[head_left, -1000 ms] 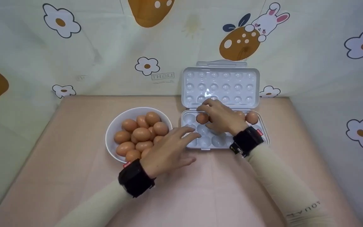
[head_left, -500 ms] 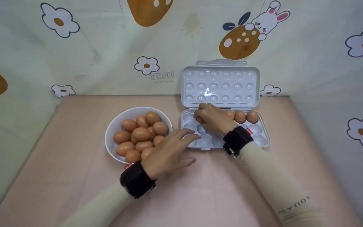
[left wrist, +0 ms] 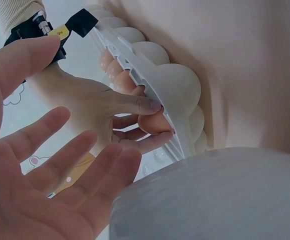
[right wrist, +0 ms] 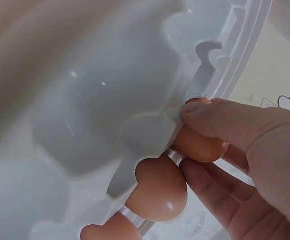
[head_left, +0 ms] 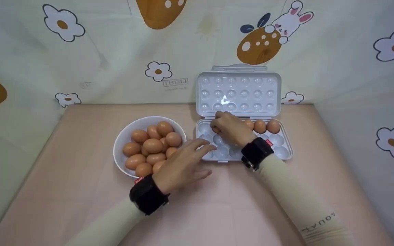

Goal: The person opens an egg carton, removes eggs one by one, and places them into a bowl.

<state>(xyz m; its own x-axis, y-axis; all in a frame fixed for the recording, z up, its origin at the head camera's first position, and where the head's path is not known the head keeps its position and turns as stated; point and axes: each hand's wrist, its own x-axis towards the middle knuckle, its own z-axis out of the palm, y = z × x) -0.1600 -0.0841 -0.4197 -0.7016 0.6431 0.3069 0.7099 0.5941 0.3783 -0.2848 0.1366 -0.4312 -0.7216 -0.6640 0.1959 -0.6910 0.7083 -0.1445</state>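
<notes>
My right hand (head_left: 232,128) pinches a brown egg (right wrist: 201,144) between thumb and fingers at the back row of an egg carton (head_left: 281,152), near its left end. From the head view that egg is mostly hidden by the fingers; the left wrist view shows the same egg (left wrist: 155,123) partly down in its pocket. Along the same row sit several brown eggs, among them the one at the right end (head_left: 273,126). With fingers spread and nothing held, my left hand (head_left: 183,165) hovers between the carton and a white bowl (head_left: 117,162), covering part of the bowl's right side.
Several brown eggs, such as one on top (head_left: 153,145), fill the bowl. The carton's dimpled lid (head_left: 238,89) stands raised behind it against the patterned cloth backdrop (head_left: 115,51). A pinkish tablecloth (head_left: 231,212) covers the table.
My right hand has shifted slightly left with the egg, lowering it toward the back-row pocket, then stayed nearly still over the last half second. The left hand has hardly moved.
</notes>
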